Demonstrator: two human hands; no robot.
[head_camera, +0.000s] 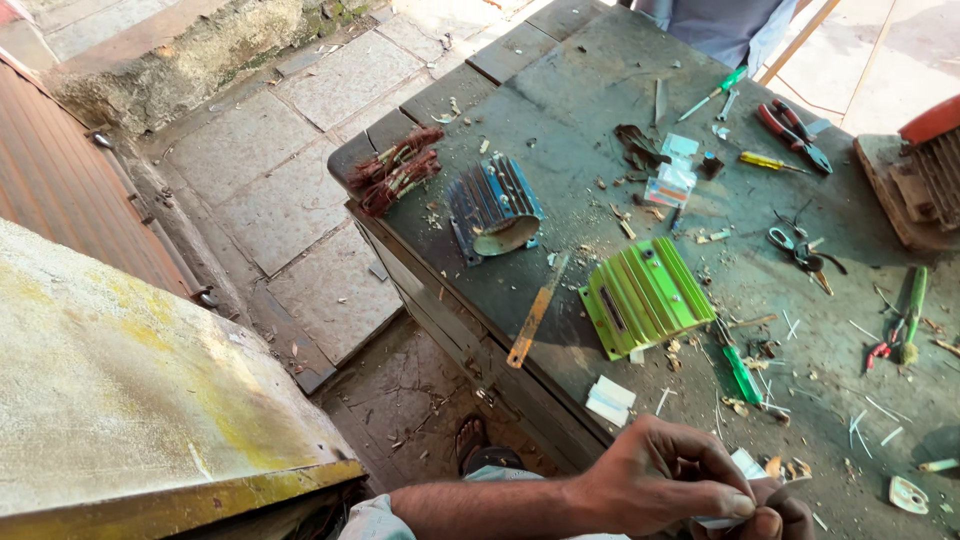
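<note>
Here, two finned housings (640, 295); left hand (660, 480) pinches a white slip (745, 465).

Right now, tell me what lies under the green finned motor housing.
The green finned motor housing rests on the workbench, amid scattered debris. Anything directly beneath it is covered. A hacksaw blade lies beside it, apart.

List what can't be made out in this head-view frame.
- Right hand: mostly cut off by the bottom edge and covered by the left hand.
- White piece pinched in the fingers: largely hidden by both hands; its kind is unclear.
- Orange-topped machine: cut off by the right edge.
- Person across the bench: cut off by the top edge.
</note>
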